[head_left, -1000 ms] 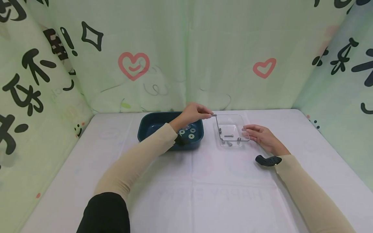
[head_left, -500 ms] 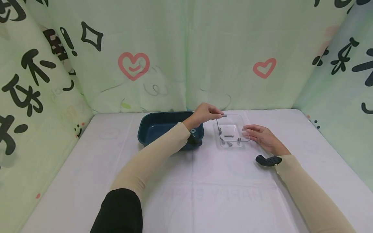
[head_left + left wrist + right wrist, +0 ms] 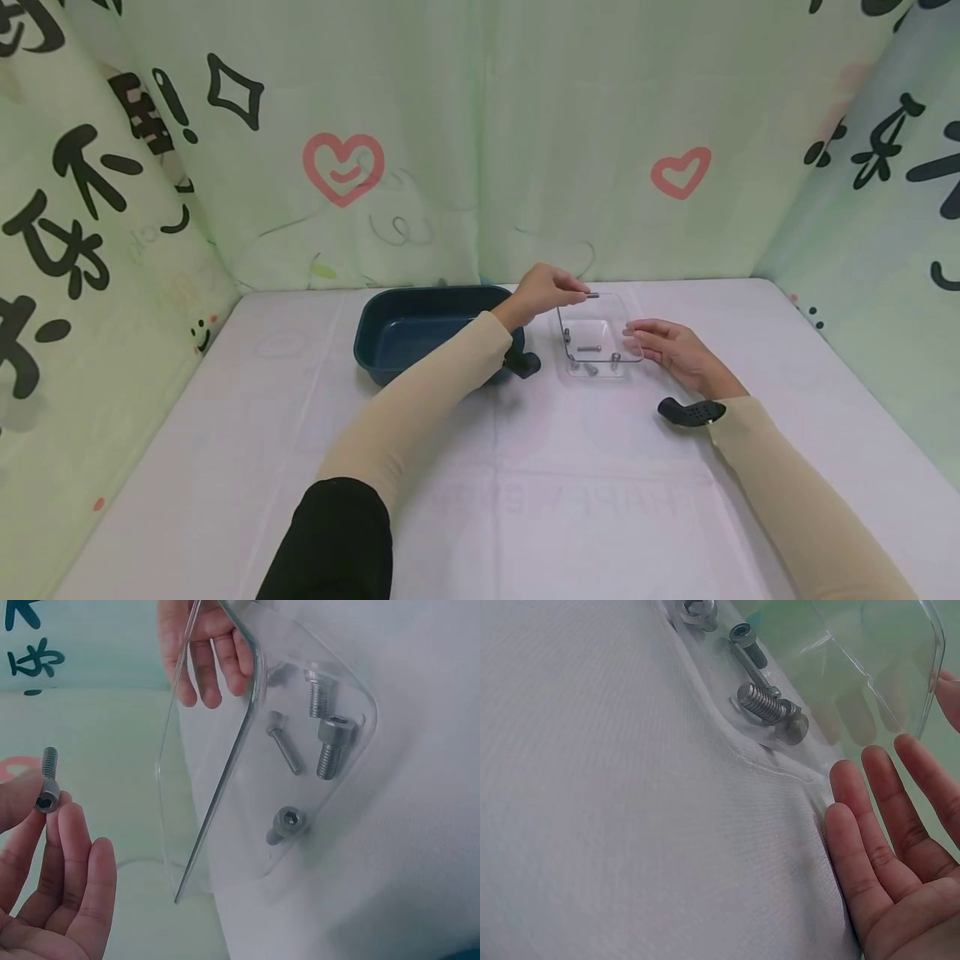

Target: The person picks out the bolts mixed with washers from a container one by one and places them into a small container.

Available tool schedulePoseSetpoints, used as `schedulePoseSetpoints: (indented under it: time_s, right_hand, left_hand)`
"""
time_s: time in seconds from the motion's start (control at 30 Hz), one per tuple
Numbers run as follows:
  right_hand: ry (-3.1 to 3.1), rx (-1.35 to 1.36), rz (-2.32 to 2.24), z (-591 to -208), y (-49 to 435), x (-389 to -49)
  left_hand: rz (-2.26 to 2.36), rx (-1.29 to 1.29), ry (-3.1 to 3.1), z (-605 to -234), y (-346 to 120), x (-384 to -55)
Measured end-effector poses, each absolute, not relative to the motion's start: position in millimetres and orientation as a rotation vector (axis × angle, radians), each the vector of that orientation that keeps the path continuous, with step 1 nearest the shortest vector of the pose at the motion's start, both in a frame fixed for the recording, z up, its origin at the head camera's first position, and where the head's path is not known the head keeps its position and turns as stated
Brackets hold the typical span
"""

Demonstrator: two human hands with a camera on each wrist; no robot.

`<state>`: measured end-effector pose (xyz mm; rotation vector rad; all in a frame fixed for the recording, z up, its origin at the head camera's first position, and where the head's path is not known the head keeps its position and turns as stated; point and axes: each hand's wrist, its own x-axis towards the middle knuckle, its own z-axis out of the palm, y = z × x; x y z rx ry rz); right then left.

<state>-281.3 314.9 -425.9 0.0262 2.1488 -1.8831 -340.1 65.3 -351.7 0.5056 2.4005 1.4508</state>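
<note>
My left hand (image 3: 551,292) pinches a socket-head bolt (image 3: 48,780) between thumb and fingertips, above the far side of a clear plastic box (image 3: 600,362). In the left wrist view, its hex socket points down toward the fingers. Several metal bolts (image 3: 328,746) lie on the bottom of the box, one of them thinner (image 3: 284,750). My right hand (image 3: 678,354) is at the box's right wall, its fingers fairly straight against the clear side in the right wrist view. Its thumb is partly cut off there.
A dark blue tray (image 3: 365,346) stands left of the box, its right part behind my left forearm. White cloth (image 3: 570,500) covers the table. Green printed curtains (image 3: 570,100) close off the back and both sides.
My left hand has moved right with the bolt, from beside the box to over it. Washers seen earlier in the blue tray are now hidden by the forearm. My right hand stays put.
</note>
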Motion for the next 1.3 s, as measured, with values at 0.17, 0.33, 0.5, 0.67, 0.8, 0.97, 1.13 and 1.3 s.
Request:
schedulePoseSetpoints:
  time_s: [0.17,0.33,0.5,0.67,0.8,0.97,1.13,1.3]
  right_hand:
    - [2.162,0.020,-1.865,-423.2,313.9,-280.5]
    - [2.157,0.018,-1.864,-421.1,313.5,-280.0]
    - [2.143,0.030,-1.877,-421.2,313.9,-280.8]
    - [2.140,0.036,-1.881,-421.0,313.8,-280.4]
    - [2.144,0.038,-1.875,-420.9,313.7,-279.6]
    - [2.141,0.037,-1.883,-421.7,313.6,-279.2]
    - [2.153,0.042,-1.877,-422.9,313.7,-279.4]
    - [2.159,0.047,-1.871,-423.4,313.9,-279.6]
  left_hand:
    - [1.461,0.490,2.391,-354.2,71.2,-341.4]
    - [1.458,0.461,2.395,-357.7,74.8,-343.0]
    - [1.453,0.436,2.389,-362.4,78.1,-347.6]
    - [1.445,0.430,2.395,-364.5,81.9,-350.1]
    - [1.419,0.414,2.418,-366.0,86.5,-352.2]
    - [1.409,0.403,2.441,-368.5,91.3,-354.2]
    - [1.397,0.380,2.449,-370.8,95.4,-355.0]
    - [1.387,0.402,2.446,-373.4,97.6,-356.7]
